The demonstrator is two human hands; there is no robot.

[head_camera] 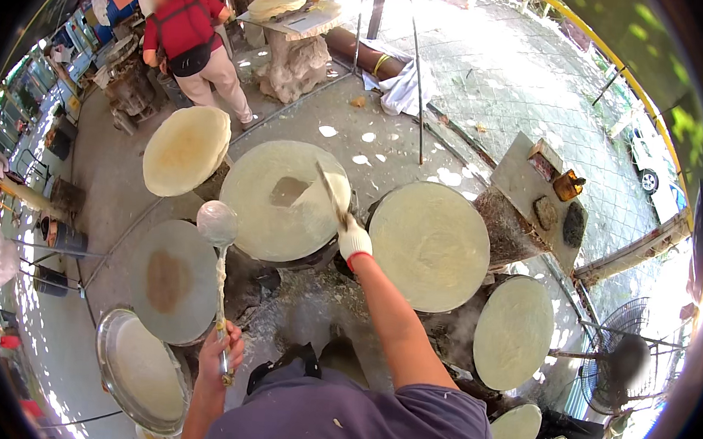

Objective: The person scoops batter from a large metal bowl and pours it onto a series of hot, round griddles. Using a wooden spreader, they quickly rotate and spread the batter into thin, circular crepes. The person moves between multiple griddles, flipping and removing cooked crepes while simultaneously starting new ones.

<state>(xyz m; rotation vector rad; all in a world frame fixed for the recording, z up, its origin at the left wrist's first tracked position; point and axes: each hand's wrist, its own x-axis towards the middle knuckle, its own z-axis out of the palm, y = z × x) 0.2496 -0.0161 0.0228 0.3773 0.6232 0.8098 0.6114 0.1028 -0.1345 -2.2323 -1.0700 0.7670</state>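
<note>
My left hand [222, 352] grips the handle of a metal ladle [217, 223], whose batter-coated bowl is raised between two round griddles. In a white knit glove with a red cuff, my right hand [355, 242] holds a flat scraper [331, 190] against the batter on the middle griddle [261, 232]. A brownish thin patch shows near the centre of that pale layer. The griddle at left [145, 280] bears no batter layer, only a brown stain. Pale batter or flatbread covers the griddle to the right [427, 247]. A metal basin [103, 349] of white batter stands at lower left.
A stack of round flatbreads [186, 150] lies beyond the griddles. Another covered griddle [512, 332] and a fan [624, 359] are at right. A slab [523, 187] holds a bottle-like container and dark stones. A person in a red shirt [189, 26] stands at upper left.
</note>
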